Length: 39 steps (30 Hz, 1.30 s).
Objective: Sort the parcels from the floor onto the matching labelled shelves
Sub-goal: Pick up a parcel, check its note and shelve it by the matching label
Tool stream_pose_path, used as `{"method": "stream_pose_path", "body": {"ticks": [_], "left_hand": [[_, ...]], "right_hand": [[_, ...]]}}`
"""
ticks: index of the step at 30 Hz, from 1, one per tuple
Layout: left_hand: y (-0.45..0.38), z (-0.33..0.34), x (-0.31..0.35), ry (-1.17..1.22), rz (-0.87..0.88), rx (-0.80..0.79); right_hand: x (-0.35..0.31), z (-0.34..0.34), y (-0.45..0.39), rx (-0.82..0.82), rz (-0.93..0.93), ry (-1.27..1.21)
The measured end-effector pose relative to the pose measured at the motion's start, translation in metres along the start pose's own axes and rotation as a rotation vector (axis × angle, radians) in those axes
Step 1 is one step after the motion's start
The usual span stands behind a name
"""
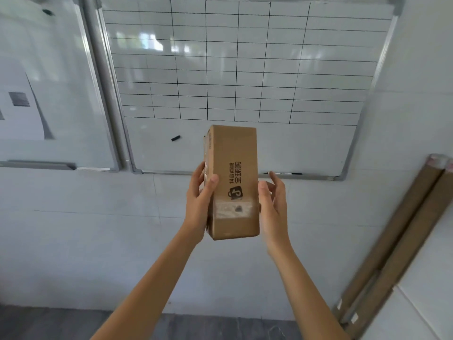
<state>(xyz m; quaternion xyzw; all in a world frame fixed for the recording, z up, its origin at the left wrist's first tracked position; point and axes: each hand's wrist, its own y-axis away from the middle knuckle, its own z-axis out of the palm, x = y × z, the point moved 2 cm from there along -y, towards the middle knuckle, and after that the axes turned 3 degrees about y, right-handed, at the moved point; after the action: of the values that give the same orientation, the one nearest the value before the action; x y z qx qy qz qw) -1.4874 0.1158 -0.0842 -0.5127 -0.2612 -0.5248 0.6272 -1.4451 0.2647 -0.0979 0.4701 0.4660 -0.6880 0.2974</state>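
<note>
Both forearms reach up and forward from the bottom edge, bare, no sleeves visible.

Left hand (199, 197) has a closed grip on the parcel (234, 182): thumb across the front face near its left edge, fingers wrapped round the left side. Right hand (273, 202) sits at the parcel's right edge, palm facing the box, fingers fairly straight and spread; thumb looks like it touches the lower right corner area, upper fingers stand off from the cardboard. Reads as an open grip steadying, not clamping.

Parcel is a plain brown cardboard box, long and narrow, held upright in mid-air between the two hands at frame centre. Front face carries a dark logo and printed characters running sideways up the box. A band of clear tape (232, 209) crosses the lower part. Bottom end is slightly blurred.

Behind it, a white tiled wall. Whiteboard (318, 69) with a hand-drawn black grid hangs directly behind the parcel; a small black marker-like item (175, 138) sits on its bare lower area. Pens lie on its bottom ledge, right of the parcel. Second board (61, 82) to the left with a paper sheet (20, 111) on it. Long brown cardboard tubes (392, 241) lean against the wall at right. Dark floor strip (49, 322) along the bottom.
</note>
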Motion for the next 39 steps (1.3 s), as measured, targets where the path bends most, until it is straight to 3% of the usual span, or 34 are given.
{"method": "stream_pose_path", "body": {"ticks": [6, 13, 20, 25, 30, 34, 39], "left_hand": [[0.000, 0.012, 0.008, 0.028, 0.005, -0.085], [0.006, 0.021, 0.004, 0.028, 0.057, -0.056], [0.011, 0.015, 0.001, -0.078, 0.102, -0.066], [0.012, 0.006, 0.004, -0.248, 0.059, 0.099], [0.014, 0.002, 0.009, -0.256, 0.010, 0.186], [0.015, -0.001, 0.009, -0.200, -0.128, 0.067], [0.018, 0.003, 0.007, -0.188, -0.104, -0.039]], "right_hand": [[0.000, -0.002, -0.004, -0.230, 0.183, -0.099], [0.001, 0.000, -0.002, -0.297, 0.215, -0.216], [-0.008, 0.002, 0.001, -0.157, 0.165, -0.279], [-0.010, 0.003, 0.002, 0.050, 0.059, -0.136], [-0.009, 0.011, 0.013, 0.004, -0.026, 0.086], [-0.009, 0.017, 0.027, 0.110, -0.100, 0.284], [-0.009, 0.022, 0.034, 0.095, -0.186, 0.401]]}}
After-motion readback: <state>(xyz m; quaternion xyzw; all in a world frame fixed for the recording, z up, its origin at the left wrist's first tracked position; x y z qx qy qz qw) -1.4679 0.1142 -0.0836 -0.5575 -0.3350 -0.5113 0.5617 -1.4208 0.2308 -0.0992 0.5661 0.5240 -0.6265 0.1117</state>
